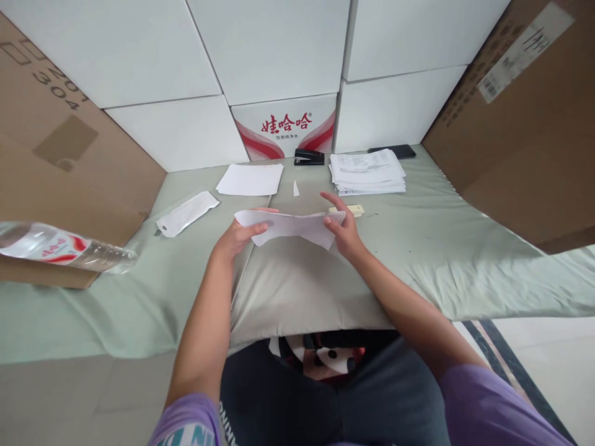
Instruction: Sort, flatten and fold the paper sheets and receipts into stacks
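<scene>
Left hand (pixel 239 235) and right hand (pixel 341 230) both pinched on the short ends of a white sheet of paper (pixel 290 225), thumbs over the near face, fingers behind, right forefinger raised free above the top edge. Held up off the cloth at centre, sagging a little between the two grips, likely kept edge-on so the ends can be matched; thin, limp, a lower corner drooping at 5 o'clock.

Beneath, a pale green cloth (pixel 432 248), soft and creased, draped over the tabletop and hanging at the near edge. At 1 o'clock of the right hand, just beyond it, a small cream-coloured block (pixel 353 210), nature unclear. Further toward 1 o'clock, a squared stack of printed sheets (pixel 367 172), and past it a dark flat phone (pixel 393 150). At 12 o'clock, a torn paper sliver (pixel 295 188) and a black stapler (pixel 309 157) against the boxes. At 11 o'clock, a loose blank sheet (pixel 250 179); at 10 o'clock, a glossy white pouch (pixel 186 212). Far out at 9 o'clock, a clear plastic bottle (pixel 60 246) lying on its side. White cartons (pixel 274 43) and brown cardboard (pixel 525 130) walling the space.
</scene>
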